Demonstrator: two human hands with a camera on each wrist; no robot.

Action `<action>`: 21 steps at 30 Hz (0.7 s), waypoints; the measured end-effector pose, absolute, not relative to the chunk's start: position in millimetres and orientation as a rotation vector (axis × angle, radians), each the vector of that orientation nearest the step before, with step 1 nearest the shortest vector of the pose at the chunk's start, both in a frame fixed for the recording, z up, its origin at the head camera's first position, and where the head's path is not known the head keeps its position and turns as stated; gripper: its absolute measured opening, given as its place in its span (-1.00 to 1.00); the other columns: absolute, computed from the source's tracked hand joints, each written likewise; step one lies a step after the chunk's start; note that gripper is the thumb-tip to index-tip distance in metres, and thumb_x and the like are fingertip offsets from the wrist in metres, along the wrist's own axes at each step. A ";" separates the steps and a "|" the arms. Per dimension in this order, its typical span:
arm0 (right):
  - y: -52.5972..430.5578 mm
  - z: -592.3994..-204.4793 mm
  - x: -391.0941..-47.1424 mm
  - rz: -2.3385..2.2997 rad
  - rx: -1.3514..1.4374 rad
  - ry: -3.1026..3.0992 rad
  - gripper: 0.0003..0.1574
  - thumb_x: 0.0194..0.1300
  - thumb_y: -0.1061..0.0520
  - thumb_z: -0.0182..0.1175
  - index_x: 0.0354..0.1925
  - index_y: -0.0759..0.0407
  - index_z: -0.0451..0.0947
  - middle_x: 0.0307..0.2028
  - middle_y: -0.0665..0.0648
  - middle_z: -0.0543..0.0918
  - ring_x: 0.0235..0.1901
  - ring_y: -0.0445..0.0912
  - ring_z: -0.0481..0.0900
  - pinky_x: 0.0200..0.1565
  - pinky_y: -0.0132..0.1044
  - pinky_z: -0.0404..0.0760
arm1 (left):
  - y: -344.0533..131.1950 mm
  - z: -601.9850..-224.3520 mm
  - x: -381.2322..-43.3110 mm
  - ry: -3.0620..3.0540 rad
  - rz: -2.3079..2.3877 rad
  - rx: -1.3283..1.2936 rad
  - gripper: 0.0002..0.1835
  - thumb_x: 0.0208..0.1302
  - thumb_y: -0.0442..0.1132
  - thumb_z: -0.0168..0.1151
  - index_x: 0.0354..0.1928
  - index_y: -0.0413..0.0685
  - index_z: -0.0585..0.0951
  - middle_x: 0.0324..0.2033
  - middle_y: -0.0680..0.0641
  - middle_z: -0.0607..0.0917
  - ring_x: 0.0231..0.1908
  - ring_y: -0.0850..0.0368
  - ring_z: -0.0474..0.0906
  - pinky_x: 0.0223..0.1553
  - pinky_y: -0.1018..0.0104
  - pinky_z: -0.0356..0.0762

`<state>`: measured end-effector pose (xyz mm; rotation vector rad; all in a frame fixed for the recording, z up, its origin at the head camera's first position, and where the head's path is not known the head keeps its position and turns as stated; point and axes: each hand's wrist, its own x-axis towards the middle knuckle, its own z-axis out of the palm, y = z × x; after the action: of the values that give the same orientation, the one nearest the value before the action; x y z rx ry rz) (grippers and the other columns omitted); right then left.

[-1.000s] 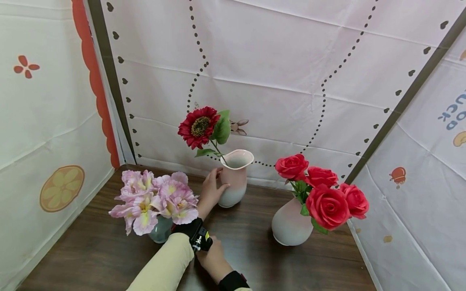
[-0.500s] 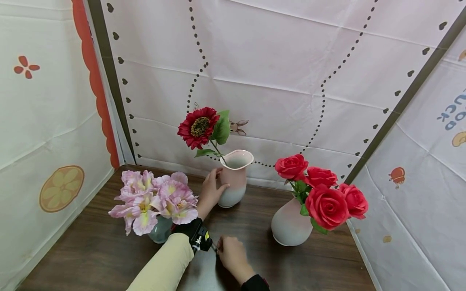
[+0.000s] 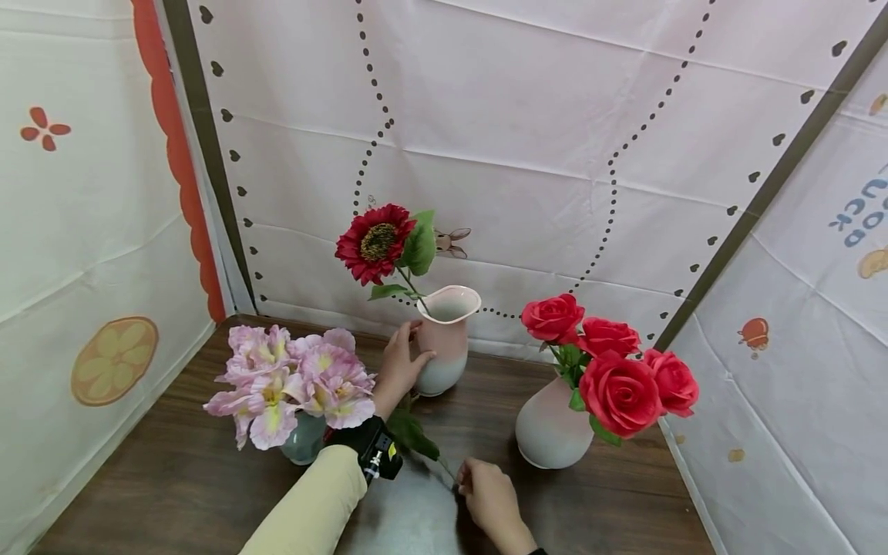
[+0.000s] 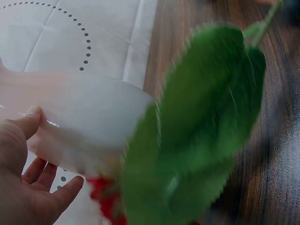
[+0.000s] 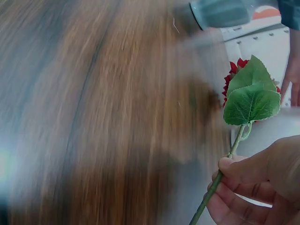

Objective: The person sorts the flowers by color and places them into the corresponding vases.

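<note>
My left hand (image 3: pixel 401 364) holds the side of a pink-and-white vase (image 3: pixel 444 343), thumb in front, the other fingers at the left and behind. One dark red sunflower (image 3: pixel 377 242) leans left out of that vase. Between its thumb and fingers my right hand (image 3: pixel 491 497) pinches the green stem of a second red flower (image 5: pixel 251 101). Its leaves (image 3: pixel 412 433) show just beyond my left wrist in the head view, its bloom hidden there. Large and blurred in the left wrist view, the same leaves (image 4: pixel 201 108) overlap the vase's base, with red petals (image 4: pixel 107 197) below.
Pink irises (image 3: pixel 298 381) stand in a small blue-grey vase (image 3: pixel 304 441) left of my left forearm. On the right, red roses (image 3: pixel 617 370) lean out of a rounded pink-and-white vase (image 3: pixel 553 428). Printed cloth walls (image 3: pixel 499 154) border the wooden table (image 3: pixel 617 509).
My right hand has moved right from beneath my left wrist, drawing the flower's stem along, and its green leaves have come into sight. My left hand stays on the vase.
</note>
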<state>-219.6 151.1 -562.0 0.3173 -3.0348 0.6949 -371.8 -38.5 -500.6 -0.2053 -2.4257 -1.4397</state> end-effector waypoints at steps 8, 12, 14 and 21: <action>178.1 -552.6 -213.1 0.770 0.239 -3.066 -0.78 0.07 0.23 0.37 -0.44 -0.01 0.49 -0.52 -0.16 0.54 -0.57 -0.29 0.47 -0.55 -0.36 0.42 | -39.6 -501.3 -371.6 -2.409 -1.429 -0.222 -0.36 0.11 -0.21 0.37 0.23 -0.12 0.35 0.12 -0.24 0.47 0.17 -0.11 0.41 0.18 0.02 0.37; 188.9 -548.5 -209.3 0.820 0.220 -3.037 -0.80 0.09 0.23 0.35 -0.41 0.02 0.50 -0.50 -0.14 0.56 -0.55 -0.30 0.48 -0.54 -0.38 0.43 | -39.7 -502.3 -372.0 -2.399 -1.423 -0.223 -0.36 0.10 -0.21 0.38 0.22 -0.12 0.36 0.12 -0.24 0.48 0.16 -0.11 0.42 0.17 0.02 0.37; 194.3 -546.7 -207.2 0.830 0.225 -3.002 -0.82 0.10 0.24 0.34 -0.39 0.03 0.51 -0.49 -0.14 0.57 -0.55 -0.31 0.48 -0.54 -0.39 0.43 | -39.5 -503.0 -372.4 -2.391 -1.417 -0.234 -0.36 0.10 -0.23 0.38 0.21 -0.14 0.36 0.11 -0.24 0.49 0.16 -0.12 0.42 0.16 0.01 0.38; 204.7 -531.2 -206.2 0.834 0.239 -2.815 -0.82 0.11 0.21 0.33 -0.35 0.00 0.51 -0.47 -0.15 0.57 -0.50 -0.33 0.49 -0.47 -0.38 0.47 | -39.7 -503.9 -373.3 -2.380 -1.410 -0.237 -0.38 0.10 -0.25 0.39 0.19 -0.15 0.37 0.09 -0.25 0.50 0.14 -0.13 0.44 0.16 0.02 0.40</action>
<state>-206.2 204.7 -531.2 0.2392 -2.8153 0.8338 -373.3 -39.7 -503.9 -0.2372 -2.3799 -1.4099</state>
